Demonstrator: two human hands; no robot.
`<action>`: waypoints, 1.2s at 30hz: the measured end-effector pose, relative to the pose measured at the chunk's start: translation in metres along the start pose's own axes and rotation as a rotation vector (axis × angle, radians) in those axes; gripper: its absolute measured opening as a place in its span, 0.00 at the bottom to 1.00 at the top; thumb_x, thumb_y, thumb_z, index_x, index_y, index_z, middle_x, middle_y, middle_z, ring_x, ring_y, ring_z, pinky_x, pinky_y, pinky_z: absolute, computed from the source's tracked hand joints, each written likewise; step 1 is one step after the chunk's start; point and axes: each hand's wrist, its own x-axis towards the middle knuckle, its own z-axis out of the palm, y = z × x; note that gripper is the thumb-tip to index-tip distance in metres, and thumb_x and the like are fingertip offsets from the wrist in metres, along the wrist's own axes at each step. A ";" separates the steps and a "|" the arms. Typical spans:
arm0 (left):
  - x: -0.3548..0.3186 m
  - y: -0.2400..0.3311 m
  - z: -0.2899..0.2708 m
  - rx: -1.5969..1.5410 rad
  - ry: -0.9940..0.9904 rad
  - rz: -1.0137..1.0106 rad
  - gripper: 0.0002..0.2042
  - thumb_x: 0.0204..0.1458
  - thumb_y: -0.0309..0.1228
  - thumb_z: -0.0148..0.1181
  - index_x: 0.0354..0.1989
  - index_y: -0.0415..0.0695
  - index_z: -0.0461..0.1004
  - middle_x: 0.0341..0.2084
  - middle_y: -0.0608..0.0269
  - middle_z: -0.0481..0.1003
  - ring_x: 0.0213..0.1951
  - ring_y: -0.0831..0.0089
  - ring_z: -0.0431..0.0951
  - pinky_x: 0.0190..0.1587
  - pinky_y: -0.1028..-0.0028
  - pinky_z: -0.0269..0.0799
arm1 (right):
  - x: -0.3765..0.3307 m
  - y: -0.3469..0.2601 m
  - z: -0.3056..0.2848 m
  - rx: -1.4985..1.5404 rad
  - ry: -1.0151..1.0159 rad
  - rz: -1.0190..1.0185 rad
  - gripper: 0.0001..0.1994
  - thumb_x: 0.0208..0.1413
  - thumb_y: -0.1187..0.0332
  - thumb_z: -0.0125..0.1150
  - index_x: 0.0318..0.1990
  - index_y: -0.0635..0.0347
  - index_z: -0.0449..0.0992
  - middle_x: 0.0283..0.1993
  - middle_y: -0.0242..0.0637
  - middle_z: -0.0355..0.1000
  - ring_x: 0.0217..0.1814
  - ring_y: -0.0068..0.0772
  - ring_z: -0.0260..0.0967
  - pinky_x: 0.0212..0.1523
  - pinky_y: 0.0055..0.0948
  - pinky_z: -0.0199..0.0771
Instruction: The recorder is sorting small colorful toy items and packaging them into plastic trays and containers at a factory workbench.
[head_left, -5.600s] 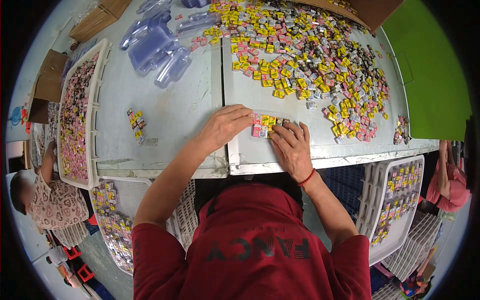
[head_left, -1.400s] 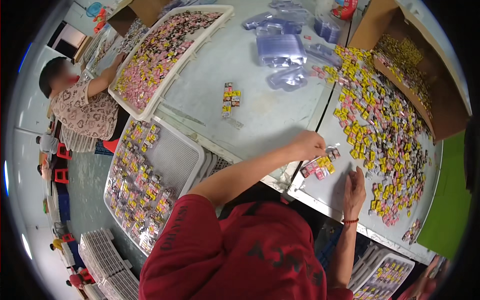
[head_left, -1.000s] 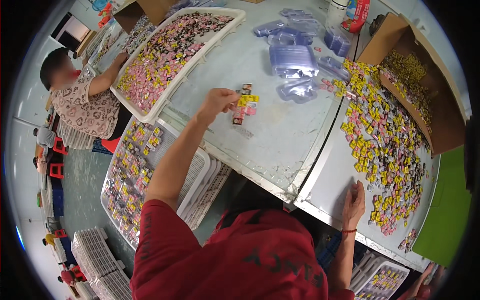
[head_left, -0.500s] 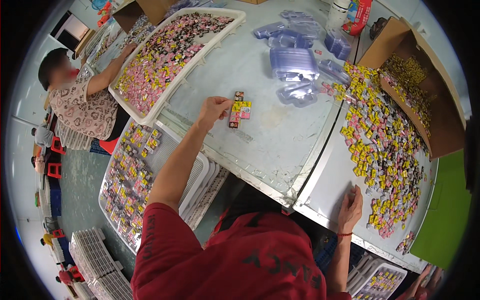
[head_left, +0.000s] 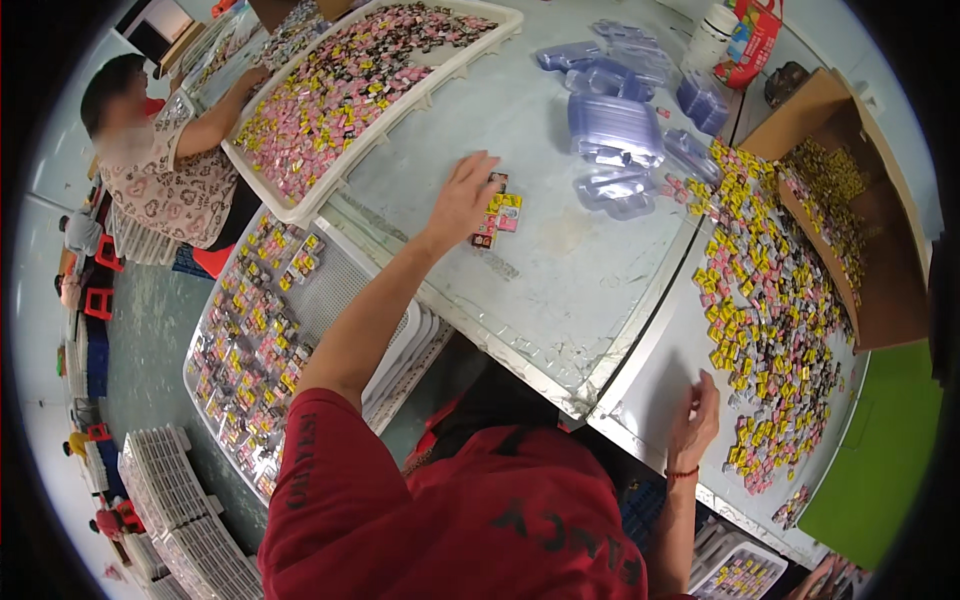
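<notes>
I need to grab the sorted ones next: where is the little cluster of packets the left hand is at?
In the head view, the small cluster of packets lies on the grey table, left of centre, at the left hand fingertips, below-left of the clear plastic trays.

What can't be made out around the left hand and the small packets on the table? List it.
- Head view: packets partly under the left hand; whether its fingers grip any is hidden.
- Right hand: seen edge-on, palm side hidden.
- Loose packet pile: pieces too small to tell print.
- Cardboard box: inside partly cut off by the rim.
</notes>
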 end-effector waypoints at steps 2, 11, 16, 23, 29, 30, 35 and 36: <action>0.000 -0.003 0.006 0.046 -0.075 0.087 0.17 0.58 0.35 0.53 0.54 0.45 0.70 0.56 0.53 0.67 0.58 0.51 0.64 0.58 0.59 0.61 | 0.024 -0.030 0.018 0.109 -0.098 -0.074 0.13 0.56 0.78 0.56 0.49 0.62 0.73 0.35 0.39 0.72 0.32 0.27 0.69 0.32 0.25 0.71; -0.007 0.009 0.009 -0.005 -0.155 0.121 0.15 0.57 0.29 0.50 0.53 0.46 0.71 0.59 0.56 0.64 0.60 0.55 0.61 0.57 0.58 0.56 | 0.109 -0.191 0.159 0.470 -0.358 -0.024 0.11 0.53 0.69 0.64 0.41 0.64 0.73 0.30 0.34 0.73 0.29 0.21 0.68 0.32 0.23 0.71; -0.006 0.011 0.007 -0.008 -0.123 0.118 0.14 0.56 0.27 0.50 0.51 0.44 0.71 0.56 0.56 0.65 0.59 0.56 0.62 0.57 0.59 0.56 | 0.121 -0.196 0.199 0.438 -0.405 0.103 0.12 0.50 0.65 0.66 0.35 0.62 0.72 0.24 0.37 0.72 0.24 0.32 0.69 0.29 0.30 0.71; -0.001 0.015 0.005 -0.023 -0.172 0.158 0.15 0.57 0.27 0.48 0.53 0.43 0.69 0.57 0.53 0.65 0.59 0.54 0.61 0.58 0.60 0.55 | 0.126 -0.199 0.194 0.383 -0.394 0.160 0.14 0.49 0.62 0.67 0.36 0.61 0.71 0.24 0.39 0.73 0.25 0.36 0.72 0.30 0.33 0.71; -0.002 0.008 0.002 -0.091 -0.130 0.042 0.18 0.58 0.30 0.49 0.57 0.42 0.67 0.60 0.51 0.61 0.60 0.53 0.61 0.58 0.59 0.57 | 0.103 -0.178 0.180 0.536 -0.342 0.195 0.12 0.55 0.65 0.63 0.40 0.63 0.71 0.25 0.35 0.71 0.26 0.23 0.66 0.30 0.25 0.69; 0.003 0.013 -0.001 -0.142 -0.063 0.056 0.17 0.57 0.30 0.51 0.54 0.41 0.68 0.58 0.51 0.64 0.58 0.53 0.63 0.57 0.60 0.60 | 0.095 -0.167 0.171 0.538 -0.314 0.217 0.12 0.55 0.65 0.63 0.40 0.63 0.71 0.25 0.35 0.71 0.26 0.23 0.66 0.30 0.25 0.69; 0.051 0.042 -0.003 -0.190 -0.220 0.337 0.11 0.50 0.30 0.61 0.41 0.39 0.75 0.44 0.52 0.73 0.48 0.54 0.72 0.50 0.61 0.68 | 0.056 -0.146 0.126 0.487 -0.367 0.264 0.10 0.57 0.69 0.60 0.43 0.63 0.71 0.29 0.39 0.74 0.28 0.24 0.69 0.33 0.25 0.72; 0.054 0.058 0.014 -0.217 -0.306 0.331 0.11 0.48 0.32 0.64 0.36 0.40 0.75 0.39 0.53 0.74 0.45 0.55 0.73 0.47 0.61 0.69 | 0.050 -0.146 0.124 0.487 -0.352 0.272 0.10 0.57 0.69 0.60 0.43 0.63 0.71 0.29 0.39 0.74 0.28 0.24 0.69 0.33 0.25 0.72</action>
